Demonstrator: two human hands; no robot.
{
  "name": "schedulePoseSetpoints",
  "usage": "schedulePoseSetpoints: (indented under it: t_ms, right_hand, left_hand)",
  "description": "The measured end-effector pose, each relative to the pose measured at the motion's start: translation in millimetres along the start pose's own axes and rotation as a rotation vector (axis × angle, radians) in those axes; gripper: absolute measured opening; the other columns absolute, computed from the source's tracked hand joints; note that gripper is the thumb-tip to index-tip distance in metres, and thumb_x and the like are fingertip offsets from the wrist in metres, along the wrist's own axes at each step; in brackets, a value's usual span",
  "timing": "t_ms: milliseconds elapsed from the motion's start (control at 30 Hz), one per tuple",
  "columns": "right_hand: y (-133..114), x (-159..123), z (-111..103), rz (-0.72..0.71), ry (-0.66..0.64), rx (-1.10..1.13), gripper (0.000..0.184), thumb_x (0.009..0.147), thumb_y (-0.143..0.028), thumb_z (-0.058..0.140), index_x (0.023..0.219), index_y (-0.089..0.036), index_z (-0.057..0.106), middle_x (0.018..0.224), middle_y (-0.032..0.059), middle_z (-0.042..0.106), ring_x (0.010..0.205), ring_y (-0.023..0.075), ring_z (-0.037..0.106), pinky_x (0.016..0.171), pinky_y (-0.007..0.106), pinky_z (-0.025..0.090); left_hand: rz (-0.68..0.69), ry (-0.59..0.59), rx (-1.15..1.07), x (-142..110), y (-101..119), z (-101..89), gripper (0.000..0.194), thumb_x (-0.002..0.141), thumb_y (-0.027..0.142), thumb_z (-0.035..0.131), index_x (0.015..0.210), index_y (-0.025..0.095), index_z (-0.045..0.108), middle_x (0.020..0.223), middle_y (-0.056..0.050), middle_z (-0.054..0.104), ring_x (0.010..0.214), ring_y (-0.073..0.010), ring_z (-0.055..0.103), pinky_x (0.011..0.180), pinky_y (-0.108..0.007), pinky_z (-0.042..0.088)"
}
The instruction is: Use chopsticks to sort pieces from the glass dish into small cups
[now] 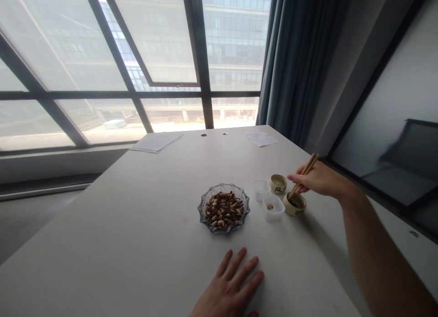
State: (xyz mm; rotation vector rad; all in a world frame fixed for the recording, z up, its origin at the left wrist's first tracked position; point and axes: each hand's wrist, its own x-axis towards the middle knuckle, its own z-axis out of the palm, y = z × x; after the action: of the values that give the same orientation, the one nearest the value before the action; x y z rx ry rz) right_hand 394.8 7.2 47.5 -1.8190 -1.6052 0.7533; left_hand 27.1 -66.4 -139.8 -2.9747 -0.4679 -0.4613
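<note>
Wooden chopsticks (310, 164) pinched in the right hand (320, 180) dip their tips into a small cream ceramic cup (294, 210) with dark lettering, near the right edge of a pale desk (137, 216). The fingers close narrowly on the sticks; whatever the tips may grip is hidden inside the cup. The left hand (227, 285) lies open and empty, fingers spread near the desk's near edge. Between the hands sits a scalloped clear glass dish (199, 208) heaped with striped sunflower seeds (224, 210). Just beside the cup stand a square clear plastic tub (273, 215) holding a few pale kernels (270, 207) and a matching tub (262, 197), with a second cream cup (278, 189) behind. An unsteady pinch could drop something at the cup's narrow mouth; a careless wrist could knock over the light tubs.
</note>
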Motion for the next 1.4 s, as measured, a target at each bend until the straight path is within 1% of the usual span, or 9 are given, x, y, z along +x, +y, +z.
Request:
schedulePoseSetpoints:
  t_ms: [200, 400, 600, 800, 967, 1033, 1200, 1300, 1400]
  right_hand:
    - [-6.8, -3.4, -3.2, 0.057, 0.019, 0.015, 0.026, 0.079, -0.043, 0.085, 0.071, -0.02, 0.075, 0.073, 0.0101, 0.08, 0.069, 0.0276, 0.079, 0.059, 0.032, 0.065]
    - [-5.5, -3.1, -3.3, 0.008, -0.015, -0.057, 0.03, 0.082, -0.046, 0.081, 0.069, -0.02, 0.074, 0.067, 0.0085, 0.078, 0.063, 0.0253, 0.077, 0.053, 0.029, 0.06]
    - [-3.7, -2.1, -2.8, 0.042, 0.028, -0.022, 0.031, 0.08, -0.049, 0.082, 0.07, -0.021, 0.072, 0.069, 0.0096, 0.079, 0.064, 0.0274, 0.079, 0.053, 0.031, 0.062]
    - [-6.2, -2.3, -0.3, 0.057, -0.005, -0.01, 0.03, 0.081, -0.047, 0.082, 0.07, -0.021, 0.072, 0.069, 0.0092, 0.079, 0.064, 0.0268, 0.078, 0.057, 0.032, 0.063]
    - [-6.2, 0.4, 1.2, -0.012, -0.027, -0.084, 0.028, 0.086, -0.045, 0.076, 0.074, -0.02, 0.074, 0.072, 0.008, 0.079, 0.068, 0.0266, 0.079, 0.057, 0.031, 0.061]
    - [-5.9, 1.2, 1.4, -0.011, -0.035, -0.093, 0.028, 0.087, -0.045, 0.076, 0.073, -0.02, 0.074, 0.072, 0.0079, 0.079, 0.067, 0.0261, 0.078, 0.057, 0.031, 0.061]
    - [-8.2, -3.4, 0.6, 0.053, 0.024, -0.083, 0.031, 0.086, -0.044, 0.077, 0.068, -0.021, 0.07, 0.068, 0.0084, 0.077, 0.062, 0.0259, 0.077, 0.055, 0.031, 0.061]
    - [-18.7, -14.6, 0.3, -0.031, 0.141, -0.103, 0.033, 0.088, -0.05, 0.076, 0.071, -0.021, 0.073, 0.066, 0.0074, 0.077, 0.062, 0.0261, 0.077, 0.051, 0.03, 0.059]
    - [-35.4, -25.2, 6.9, -0.182, 0.23, -0.065, 0.037, 0.093, -0.054, 0.072, 0.077, -0.021, 0.077, 0.069, 0.0074, 0.078, 0.066, 0.0258, 0.078, 0.053, 0.029, 0.059]
  left_hand:
    - [0.008, 0.0, 0.005, 0.8, -0.8, 1.0, 0.065, 0.094, 0.045, 0.074, 0.152, 0.022, 0.055, 0.161, -0.007, 0.054, 0.149, -0.0372, 0.046, 0.124, -0.054, 0.039]
    - [0.0, 0.009, -0.002, -0.5, 0.1, 0.8, 0.066, 0.095, 0.044, 0.073, 0.154, 0.023, 0.053, 0.162, -0.007, 0.052, 0.15, -0.0367, 0.046, 0.125, -0.054, 0.038]
    - [-0.007, -0.023, -0.014, 0.2, 0.9, -2.5, 0.067, 0.093, 0.044, 0.075, 0.153, 0.023, 0.053, 0.163, -0.007, 0.051, 0.15, -0.0371, 0.045, 0.124, -0.054, 0.039]
    - [-0.02, -0.057, -0.03, 1.4, 1.1, -5.2, 0.067, 0.094, 0.043, 0.074, 0.154, 0.023, 0.053, 0.164, -0.006, 0.051, 0.15, -0.0377, 0.045, 0.123, -0.055, 0.04]
    - [-0.015, -0.065, -0.033, 2.0, 2.2, -4.7, 0.068, 0.093, 0.041, 0.076, 0.154, 0.022, 0.052, 0.164, -0.006, 0.05, 0.15, -0.0387, 0.045, 0.122, -0.057, 0.041]
    - [-0.018, -0.06, -0.037, 2.1, 2.7, -4.5, 0.069, 0.093, 0.039, 0.076, 0.154, 0.021, 0.052, 0.164, -0.006, 0.05, 0.151, -0.0387, 0.044, 0.122, -0.058, 0.04]
    - [-0.024, -0.092, -0.048, 2.4, 2.5, -5.4, 0.071, 0.091, 0.039, 0.078, 0.154, 0.021, 0.052, 0.164, -0.007, 0.05, 0.15, -0.04, 0.045, 0.121, -0.058, 0.042]
    - [-0.033, -0.087, -0.063, 2.9, 2.7, -6.1, 0.071, 0.091, 0.04, 0.078, 0.154, 0.021, 0.051, 0.164, -0.007, 0.05, 0.151, -0.0396, 0.044, 0.123, -0.058, 0.039]
    - [-0.046, -0.126, -0.088, 2.9, 3.8, -6.7, 0.072, 0.092, 0.039, 0.077, 0.156, 0.022, 0.05, 0.165, -0.007, 0.049, 0.151, -0.0407, 0.044, 0.123, -0.06, 0.039]
